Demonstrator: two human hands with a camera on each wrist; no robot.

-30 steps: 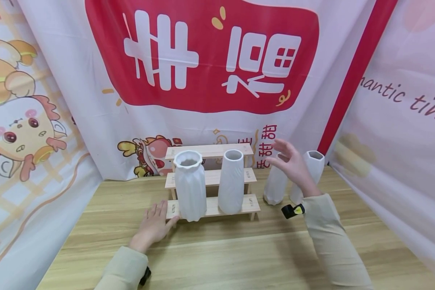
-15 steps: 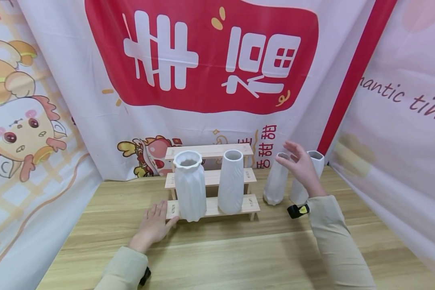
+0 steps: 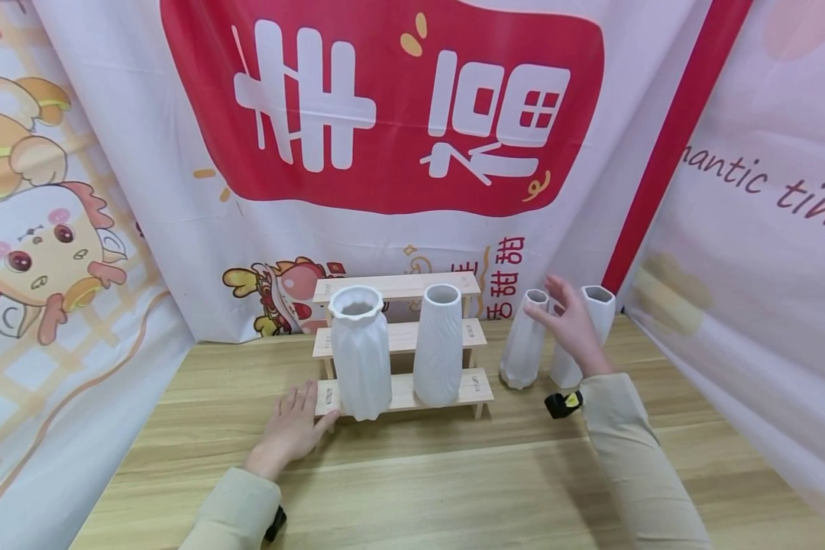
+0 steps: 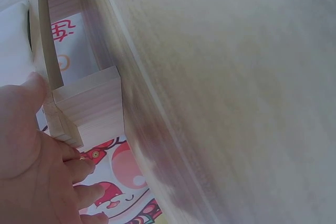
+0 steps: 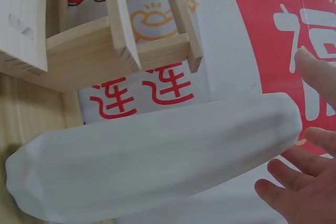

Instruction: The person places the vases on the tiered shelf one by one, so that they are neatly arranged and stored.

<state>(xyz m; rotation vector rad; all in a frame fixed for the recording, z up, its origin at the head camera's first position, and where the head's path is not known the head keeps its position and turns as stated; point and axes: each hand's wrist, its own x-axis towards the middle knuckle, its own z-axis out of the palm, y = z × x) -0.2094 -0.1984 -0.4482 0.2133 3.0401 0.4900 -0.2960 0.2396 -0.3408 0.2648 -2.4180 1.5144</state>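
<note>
My left hand (image 3: 287, 428) rests at the left end of a pale wooden three-step stand's (image 3: 402, 386) lowest shelf, its thumb by the front edge and the other fingers extended along the end. In the left wrist view, those fingers touch the shelf end (image 4: 63, 129). My right hand (image 3: 572, 321) is at the neck of a slim white faceted vase (image 3: 522, 351), thumb and fingers spread on either side of its mouth. The right wrist view shows a gap between the fingertips (image 5: 278, 166) and that vase (image 5: 157, 156).
On the lowest shelf stand a white fluted vase (image 3: 361, 359) with a wavy rim and a white tapered vase (image 3: 440, 351). Another white vase (image 3: 598, 305) with an angular mouth stands behind my right hand. Printed cloth (image 3: 399, 229) hangs behind the wooden table (image 3: 412, 489).
My right hand first shifted right from over the slim vase, uncovering its mouth, then lowered slightly beside its neck. My left hand and the stand have not moved.
</note>
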